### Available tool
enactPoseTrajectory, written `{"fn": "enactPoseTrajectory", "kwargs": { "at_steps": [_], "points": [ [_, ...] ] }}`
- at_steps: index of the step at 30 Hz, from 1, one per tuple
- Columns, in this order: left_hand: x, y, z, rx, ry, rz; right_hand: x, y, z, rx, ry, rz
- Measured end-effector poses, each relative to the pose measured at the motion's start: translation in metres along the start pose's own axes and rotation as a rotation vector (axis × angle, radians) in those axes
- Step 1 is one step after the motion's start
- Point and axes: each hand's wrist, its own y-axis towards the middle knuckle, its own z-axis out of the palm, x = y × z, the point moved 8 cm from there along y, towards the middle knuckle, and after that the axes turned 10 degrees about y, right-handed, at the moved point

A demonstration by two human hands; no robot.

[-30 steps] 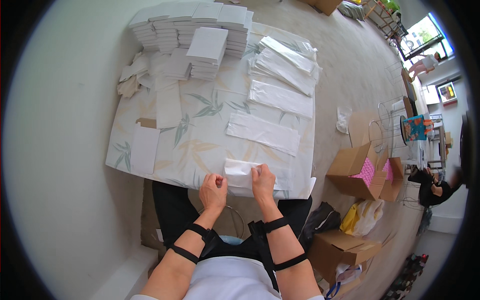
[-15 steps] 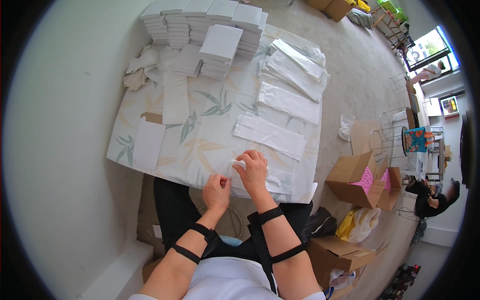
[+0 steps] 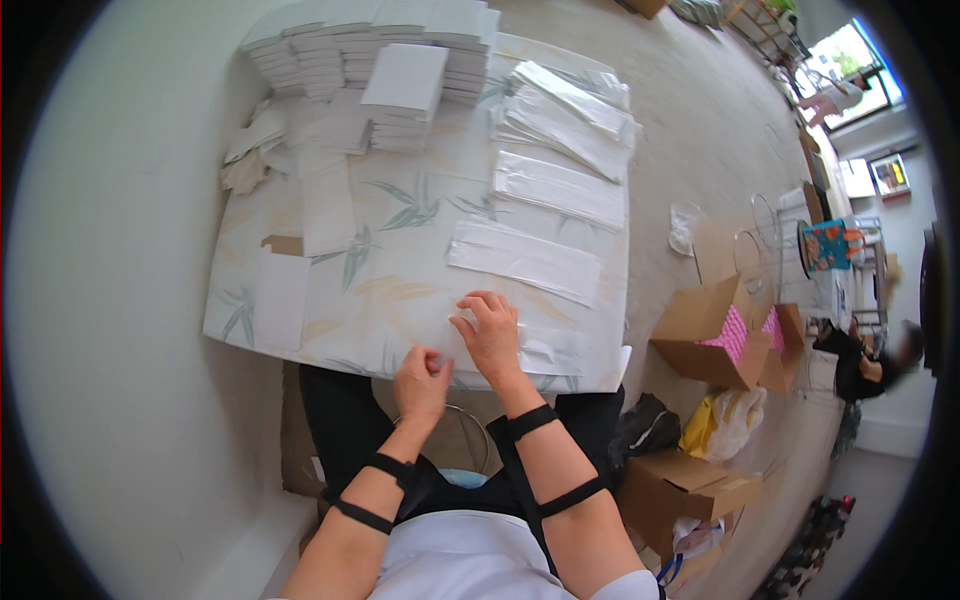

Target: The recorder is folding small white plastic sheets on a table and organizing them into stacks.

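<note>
At the table's near edge my left hand [image 3: 422, 385] is closed, thumb against the bent fingers; whatever may be in the pinch is too small to tell. Just right of it and a little farther in, my right hand [image 3: 490, 335] hovers over a thin white plastic sleeve [image 3: 552, 352]. Its fingers are curved, with a gap between thumb and forefinger, and nothing plainly shows between them. The wrist and palm hide part of the sleeve. Beyond that hand lies another long white sleeve [image 3: 525, 262], flat on the leaf-patterned tablecloth [image 3: 395, 300].
More white sleeves [image 3: 560, 190] lie at the table's right. Stacks of white boxes [image 3: 405, 85] fill the far left, with crumpled pieces [image 3: 255, 150] beside them. A flat white carton [image 3: 282, 300] lies nearer on the left. Open cardboard boxes [image 3: 705, 350] stand on the floor at right.
My right thumb and forefinger, pinched over something white before, are now apart, and that hand lies flatter. The left hand stays closed near the edge. The whole view has shifted slightly.
</note>
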Motion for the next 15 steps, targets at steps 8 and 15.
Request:
{"fn": "enactPoseTrajectory", "kwargs": {
  "at_steps": [8, 15],
  "points": [
    [-0.071, -0.007, -0.026, 0.089, -0.014, 0.392, -0.08, -0.092, -0.123, -0.544, 0.271, 0.538],
    [-0.062, 0.005, 0.006, 0.12, 0.241, 0.413, -0.065, -0.092, -0.086, -0.187, 0.068, 0.493]
  ]
}}
